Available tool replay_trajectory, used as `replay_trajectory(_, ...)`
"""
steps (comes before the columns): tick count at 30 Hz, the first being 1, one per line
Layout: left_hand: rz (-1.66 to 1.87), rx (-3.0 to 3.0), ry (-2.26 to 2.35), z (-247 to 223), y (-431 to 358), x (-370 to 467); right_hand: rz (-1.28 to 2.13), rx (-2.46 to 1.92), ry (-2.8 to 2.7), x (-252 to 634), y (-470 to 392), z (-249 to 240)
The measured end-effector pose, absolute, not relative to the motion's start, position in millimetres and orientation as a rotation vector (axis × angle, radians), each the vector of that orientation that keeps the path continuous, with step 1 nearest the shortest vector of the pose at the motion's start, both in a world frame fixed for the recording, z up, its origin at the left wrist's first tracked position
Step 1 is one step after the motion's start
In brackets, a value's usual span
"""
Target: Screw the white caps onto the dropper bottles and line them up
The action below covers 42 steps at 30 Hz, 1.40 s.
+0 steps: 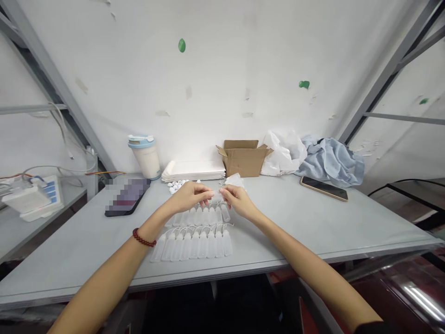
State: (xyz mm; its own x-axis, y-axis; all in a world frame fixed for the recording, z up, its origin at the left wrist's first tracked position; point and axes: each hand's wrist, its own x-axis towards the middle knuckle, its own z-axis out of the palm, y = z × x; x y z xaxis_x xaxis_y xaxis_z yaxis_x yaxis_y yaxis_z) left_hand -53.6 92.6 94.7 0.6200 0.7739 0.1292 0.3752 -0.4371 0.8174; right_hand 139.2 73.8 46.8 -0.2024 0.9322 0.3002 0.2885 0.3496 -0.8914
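Observation:
My left hand (193, 195) and my right hand (239, 200) meet above the middle of the table, fingers pinched. Between their fingertips is a small translucent white piece (217, 195), partly covered by the fingers; its exact kind cannot be made out. Below them lie two rows of flat translucent white bottle-shaped pieces with thin white cords: a front row (191, 246) and a back row (205, 216), the latter partly behind my hands. Small white pieces (176, 185) lie heaped beyond my left hand. More translucent pieces (235, 180) sit beyond my right hand.
Along the wall stand a lidded cup (145, 157), a stack of white sheets (194, 170), an open cardboard box (244, 161), a white plastic bag (285, 155) and a blue cloth (332, 160). One phone (324, 188) lies right; a blurred-out dark device (128, 198) lies left.

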Motion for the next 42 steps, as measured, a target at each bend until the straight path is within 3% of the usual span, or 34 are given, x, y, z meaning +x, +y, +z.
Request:
replay_trajectory(7, 0.61, 1.814, 0.877, 93, 93, -53, 0.397, -0.989, -1.914, 134, 68, 46)
replay_trajectory(13, 0.595, 1.866, 0.852, 88, 89, -47, 0.989, -1.089, -1.752, 136, 73, 44)
replay_trajectory(16, 0.65, 2.008, 0.882, 88, 84, -45, 1.048, -1.082, -1.747, 140, 77, 45)
replay_trajectory(34, 0.531, 1.917, 0.868, 89, 95, -55, 0.555, -1.052, -1.951, 124, 64, 47)
replay_trajectory(42, 0.573, 1.964, 0.874, 83, 93, -50, 1.217, -1.063, -1.643, 132, 69, 50)
